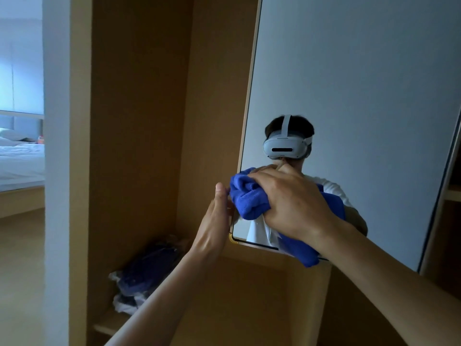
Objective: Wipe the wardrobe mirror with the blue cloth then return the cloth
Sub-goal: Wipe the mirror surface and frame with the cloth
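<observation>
The wardrobe mirror is a tall, tilted panel with a thin pale frame, filling the upper right. My right hand presses a bunched blue cloth against the mirror's lower left part; a tail of the cloth hangs below the bottom edge. My left hand grips the mirror's left edge near its bottom corner, thumb up. The mirror reflects a person in a white shirt wearing a white headset.
An open wooden wardrobe compartment lies left of the mirror. Plastic-wrapped dark blue bundles sit on its low shelf. A white wall edge and a bed are at far left.
</observation>
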`<state>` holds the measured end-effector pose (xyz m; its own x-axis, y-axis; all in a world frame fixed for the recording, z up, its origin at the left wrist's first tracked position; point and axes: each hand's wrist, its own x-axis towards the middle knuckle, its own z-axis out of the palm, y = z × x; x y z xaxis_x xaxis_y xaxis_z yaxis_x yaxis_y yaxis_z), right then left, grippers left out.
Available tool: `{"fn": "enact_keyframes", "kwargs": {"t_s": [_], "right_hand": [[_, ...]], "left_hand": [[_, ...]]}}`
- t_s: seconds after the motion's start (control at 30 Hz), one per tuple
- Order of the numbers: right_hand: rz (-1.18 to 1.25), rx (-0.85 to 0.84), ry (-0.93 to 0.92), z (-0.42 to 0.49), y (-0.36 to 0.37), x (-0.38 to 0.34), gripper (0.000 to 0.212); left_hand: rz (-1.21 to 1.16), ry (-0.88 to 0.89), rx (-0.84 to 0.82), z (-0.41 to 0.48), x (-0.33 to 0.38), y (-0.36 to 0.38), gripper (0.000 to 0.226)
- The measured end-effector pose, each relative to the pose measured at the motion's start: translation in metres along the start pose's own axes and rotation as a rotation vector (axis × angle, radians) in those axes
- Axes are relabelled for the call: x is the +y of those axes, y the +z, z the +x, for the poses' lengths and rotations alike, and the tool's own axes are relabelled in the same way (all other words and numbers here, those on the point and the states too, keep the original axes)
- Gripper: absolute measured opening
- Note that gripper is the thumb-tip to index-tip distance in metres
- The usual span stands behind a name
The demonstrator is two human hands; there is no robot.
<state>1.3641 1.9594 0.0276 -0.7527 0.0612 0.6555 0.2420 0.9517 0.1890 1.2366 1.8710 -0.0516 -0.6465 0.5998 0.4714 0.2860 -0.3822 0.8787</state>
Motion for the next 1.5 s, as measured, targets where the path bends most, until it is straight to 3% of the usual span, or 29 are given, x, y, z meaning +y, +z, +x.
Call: {"fn": "enact_keyframes", "kwargs": {"t_s": [0.33,0.5,0.67,0.8,0.97,1.13,1.37,1.5], "right_hand": [[-0.139,-0.136,-0.068,-0.051,0.048,-0.02,0.045],[-0.188,-0.005,-0.062,-0.035,0.029,-0.015,0.043],[-0.159,0.137,0.015,-0.014,0.002,-0.002,0.043],[-0.241,0.078,-0.048,-0.028,0.02,-0.01,0.04],[-0.177,-0.006,-0.059,-0.054,0.042,-0.021,0.041],[-0.174,-0.144,-0.089,-0.068,0.057,-0.027,0.041],[-0.167,-0.002,-0.06,-0.062,0.034,-0.012,0.039],[-0.181,0.094,0.01,-0.051,0.005,0.012,0.045]], "left_hand": [[-0.029,-0.033,-0.005,-0.003,-0.001,-0.001,0.06],[-0.013,-0.04,0.026,-0.008,0.0,0.003,0.053],[0.027,-0.028,-0.005,-0.014,-0.004,0.004,0.066],[0.02,-0.04,0.022,-0.012,-0.001,0.002,0.063],[-0.018,-0.071,0.076,-0.015,-0.001,0.006,0.052],[-0.002,-0.083,0.082,-0.018,-0.007,0.006,0.062],[0.037,-0.074,0.102,-0.032,-0.004,0.018,0.033],[0.043,-0.077,0.11,-0.033,-0.002,0.027,0.04]]}}
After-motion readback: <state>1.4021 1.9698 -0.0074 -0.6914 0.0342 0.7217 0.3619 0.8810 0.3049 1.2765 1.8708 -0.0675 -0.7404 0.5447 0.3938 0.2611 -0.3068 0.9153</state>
